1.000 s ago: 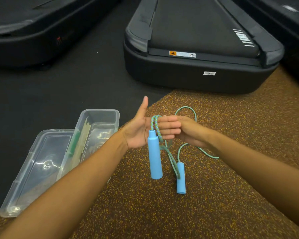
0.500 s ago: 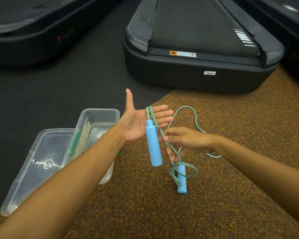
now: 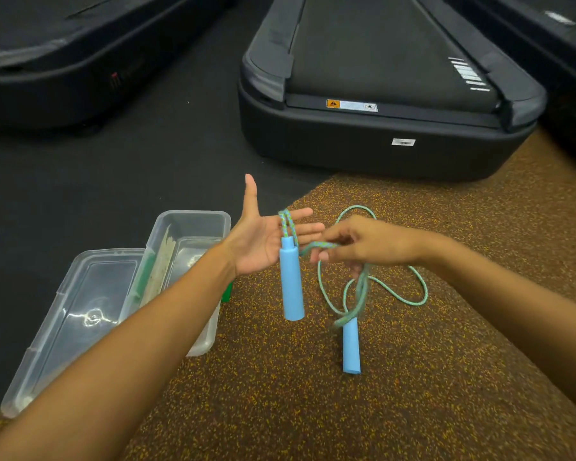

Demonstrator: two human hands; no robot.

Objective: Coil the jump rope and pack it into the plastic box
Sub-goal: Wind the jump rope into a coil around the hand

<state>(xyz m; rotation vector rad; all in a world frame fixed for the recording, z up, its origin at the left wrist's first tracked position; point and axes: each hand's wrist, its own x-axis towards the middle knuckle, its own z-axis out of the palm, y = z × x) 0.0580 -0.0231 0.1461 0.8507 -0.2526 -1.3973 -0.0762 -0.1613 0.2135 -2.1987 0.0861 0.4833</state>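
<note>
My left hand [image 3: 263, 241] is held flat, palm up, fingers spread. The green-blue jump rope [image 3: 393, 294] is looped over its fingers, and one blue handle [image 3: 291, 281] hangs from the loop. My right hand [image 3: 359, 247] pinches the rope just right of the left fingers. The second blue handle [image 3: 351, 347] dangles lower with its end near the speckled floor. Loose rope loops lie on the floor behind my right hand. The clear plastic box [image 3: 193, 227] stands open on the floor to the left, under my left forearm.
The box's clear lid [image 3: 74, 314] lies beside it on the left. Something pale and something green lie in the box. A black treadmill [image 3: 379, 94] stands ahead, another [image 3: 64, 61] at the far left. Brown speckled matting [image 3: 313, 410] meets black flooring [image 3: 113, 174].
My right hand has lifted from below the left fingers and now draws the rope sideways toward them. The lower handle has swung a little; the left hand stays flat.
</note>
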